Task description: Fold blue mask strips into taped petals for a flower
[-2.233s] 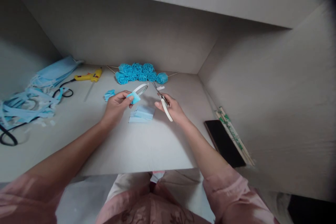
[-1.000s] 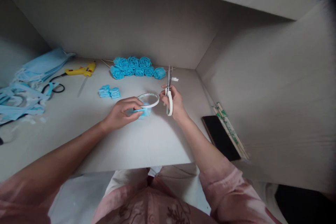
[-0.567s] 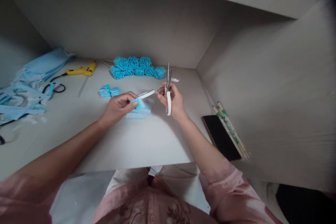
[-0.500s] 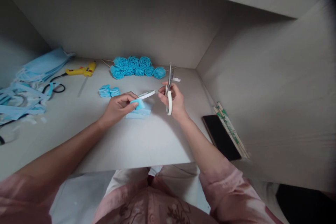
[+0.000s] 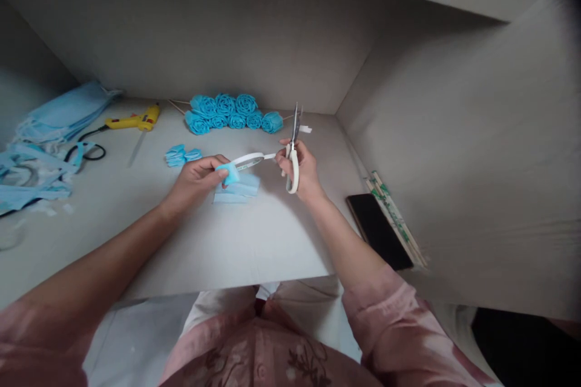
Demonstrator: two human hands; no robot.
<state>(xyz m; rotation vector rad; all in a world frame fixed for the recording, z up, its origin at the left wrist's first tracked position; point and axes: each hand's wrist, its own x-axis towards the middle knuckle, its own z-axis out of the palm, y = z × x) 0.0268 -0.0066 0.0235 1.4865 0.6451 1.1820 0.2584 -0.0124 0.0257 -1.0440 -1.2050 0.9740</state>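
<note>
My left hand [image 5: 198,180] is closed on a small folded piece of light blue mask fabric [image 5: 230,173] and a narrow roll of white tape [image 5: 249,159]. From the roll a short strip of tape [image 5: 269,156] stretches across to the fingertips of my right hand [image 5: 305,170]. That hand also carries scissors with white handles [image 5: 294,172], blades pointing up and away from me. More flat blue fabric pieces [image 5: 240,188] lie on the table just under the roll. Beyond my left hand sit pleated blue pieces [image 5: 181,156].
Blue fabric roses on sticks [image 5: 227,113] lie along the back wall. To the left are a yellow glue gun [image 5: 143,118], a stack of blue masks [image 5: 68,110] and fabric scraps [image 5: 40,175]. A black phone [image 5: 379,231] and wrapped sticks [image 5: 397,217] lie on the right.
My left hand has shifted slightly left with the fabric and the roll. A strip of tape now spans from the roll to my right fingertips, where there was a gap before.
</note>
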